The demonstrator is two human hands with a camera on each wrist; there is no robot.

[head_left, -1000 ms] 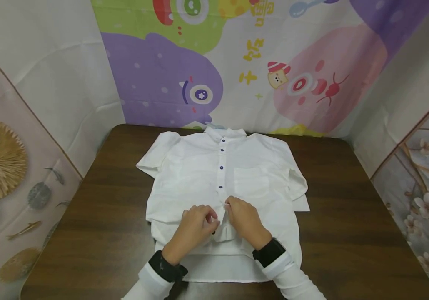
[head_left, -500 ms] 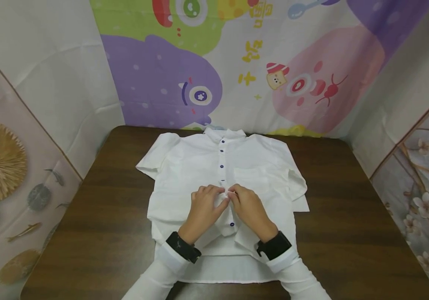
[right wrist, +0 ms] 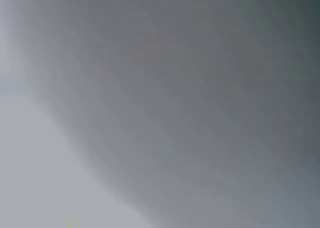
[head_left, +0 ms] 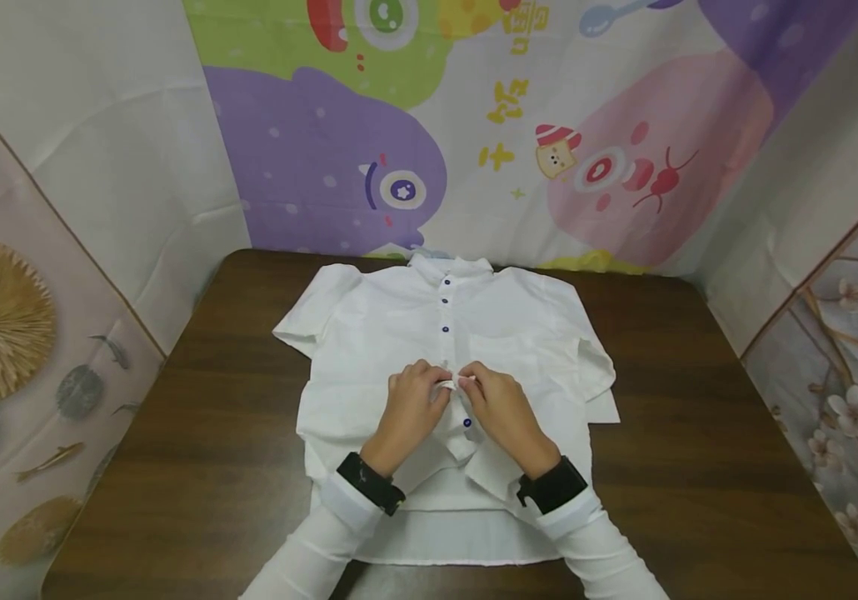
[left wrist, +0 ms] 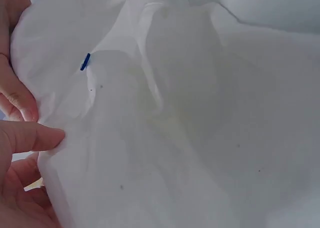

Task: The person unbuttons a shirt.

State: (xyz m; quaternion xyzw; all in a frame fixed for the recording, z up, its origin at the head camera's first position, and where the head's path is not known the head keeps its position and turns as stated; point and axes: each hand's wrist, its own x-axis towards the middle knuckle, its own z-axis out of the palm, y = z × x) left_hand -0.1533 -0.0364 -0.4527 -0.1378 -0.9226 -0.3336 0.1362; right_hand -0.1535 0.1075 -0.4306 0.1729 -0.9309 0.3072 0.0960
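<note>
White shirt [head_left: 387, 337] lies front-up on the table [head_left: 226, 417], our left hand [head_left: 408, 408] and right hand [head_left: 506, 417] both pinching its placket [head_left: 445, 315]. Looks like we're mid-buttoning; next probably means lining up hole and button (fingers hide both), then the lower button [head_left: 467, 423].

Shirt [head_left: 376, 342] looks like thin matt cloth, kinda creased. Buttons [head_left: 467, 422] are smooth, plastic-looking. Worktop [head_left: 699, 458] is wood or wood-look, pretty smooth, with a dull sheen toward the near edge. Printed hanging [head_left: 324, 167] behind the far edge? Matt fabric-looking stuff, lightly wrinkled.
</note>
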